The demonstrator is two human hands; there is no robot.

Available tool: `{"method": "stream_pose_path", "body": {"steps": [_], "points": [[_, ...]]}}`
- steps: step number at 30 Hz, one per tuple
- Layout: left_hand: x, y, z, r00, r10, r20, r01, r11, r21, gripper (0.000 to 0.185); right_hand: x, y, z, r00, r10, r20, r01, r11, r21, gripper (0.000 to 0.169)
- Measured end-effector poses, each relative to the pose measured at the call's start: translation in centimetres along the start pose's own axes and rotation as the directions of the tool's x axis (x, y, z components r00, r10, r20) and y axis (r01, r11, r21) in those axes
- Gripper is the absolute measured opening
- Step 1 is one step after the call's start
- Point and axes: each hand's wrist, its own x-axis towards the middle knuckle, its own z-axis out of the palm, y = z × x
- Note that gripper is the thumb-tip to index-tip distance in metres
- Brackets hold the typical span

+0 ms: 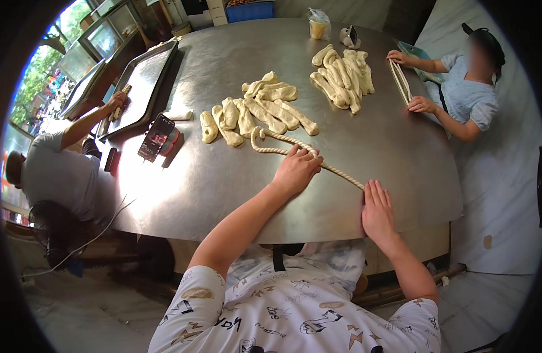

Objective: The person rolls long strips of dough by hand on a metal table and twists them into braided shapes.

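A long rope of twisted pale dough [344,174] runs slantwise over the steel tabletop in front of me. Its far part bends back in a loop [271,150] beside several dough pieces [264,115]. My left hand [297,168] lies palm down with curved fingers over the rope, where the loop's strands come together. At the rope's near right end, my right hand [378,207] rests flat, fingers straight and side by side. The rope's end goes out of sight at this hand, so its grip cannot be made out.
A second dough pile [343,78] lies farther right. Opposite it, a co-worker's hands [410,81] stretch dough strands [400,81]. At left, another person's hand [116,100] holds twisted dough over a baking tray [143,84]. A propped phone [157,137] and a bagged cup [318,27] stand on the steel table [235,194].
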Motion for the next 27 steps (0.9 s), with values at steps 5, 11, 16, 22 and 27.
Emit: {"method": "stream_pose_path", "body": {"steps": [5, 11, 16, 22, 27], "points": [[-0.2, 0.2, 0.4, 0.992, -0.038, -0.118, 0.043, 0.998, 0.037, 0.021, 8.3, 0.9, 0.8, 0.954, 0.286, 0.090, -0.287, 0.958, 0.003, 0.071], [0.1, 0.5, -0.6, 0.983, -0.106, -0.152, 0.098, 0.993, -0.058, 0.016, 11.8, 2.5, 3.6, 0.994, 0.028, -0.106, -0.001, 0.970, 0.242, 0.046], [-0.1, 2.0, -3.7, 0.955, -0.295, 0.019, 0.281, 0.886, -0.370, 0.019, 10.1, 2.5, 0.7, 0.999, 0.043, 0.020, -0.043, 0.652, 0.757, 0.023], [-3.3, -3.4, -7.9, 0.910, -0.389, 0.143, 0.402, 0.913, -0.070, 0.017, 9.0, 3.8, -4.2, 0.931, -0.003, 0.365, -0.261, 0.692, 0.673, 0.019], [-4.2, -2.4, -9.6, 0.969, -0.239, -0.069, 0.219, 0.950, -0.222, 0.035, 9.7, 3.4, -6.9, 1.000, 0.026, -0.014, -0.013, 0.810, 0.587, 0.020]]}}
